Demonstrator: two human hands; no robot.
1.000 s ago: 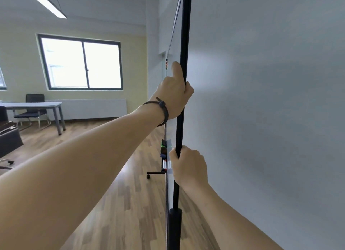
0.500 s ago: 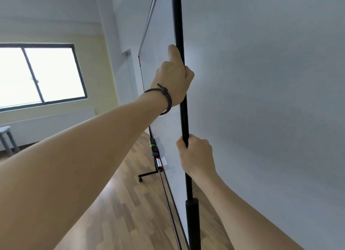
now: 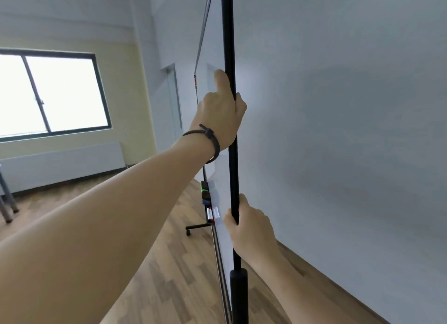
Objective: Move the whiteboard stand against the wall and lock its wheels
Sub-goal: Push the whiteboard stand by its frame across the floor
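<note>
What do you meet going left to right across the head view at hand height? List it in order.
window → left hand, with a wristband, gripping the black stand pole → grey wall. The right hand holds the same pole lower down.

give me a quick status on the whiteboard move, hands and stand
Left hand high, right hand low, both shut on the stand's black pole. Whiteboard stand edge-on beside the wall. Far caster visible, lock state unclear. No obstruction seen.

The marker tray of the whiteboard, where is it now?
In the head view the marker tray sits centre, low on the whiteboard, left of the black stand pole, between the left hand and right hand.
</note>
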